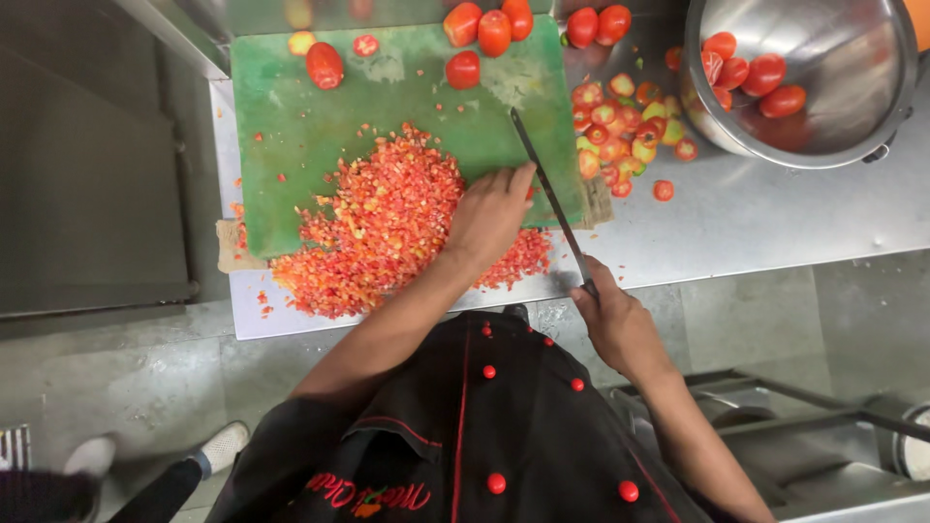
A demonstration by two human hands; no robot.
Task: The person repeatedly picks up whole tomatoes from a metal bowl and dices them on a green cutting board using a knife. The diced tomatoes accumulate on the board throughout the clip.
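A big heap of finely chopped tomato (383,228) covers the near half of a green cutting board (300,116). My left hand (489,213) lies flat on the right side of the heap, fingers together and pointing away from me. My right hand (615,320) grips the handle of a long knife (547,189); its blade slants across the board's right edge, just right of my left hand. Whole red tomatoes (489,34) sit at the board's far edge.
A pile of tomato tops and trimmings (620,131) lies right of the board on the steel counter (756,213). A large steel bowl (823,116) with a few whole tomatoes stands at the far right. Someone's white shoes (223,446) show on the floor, lower left.
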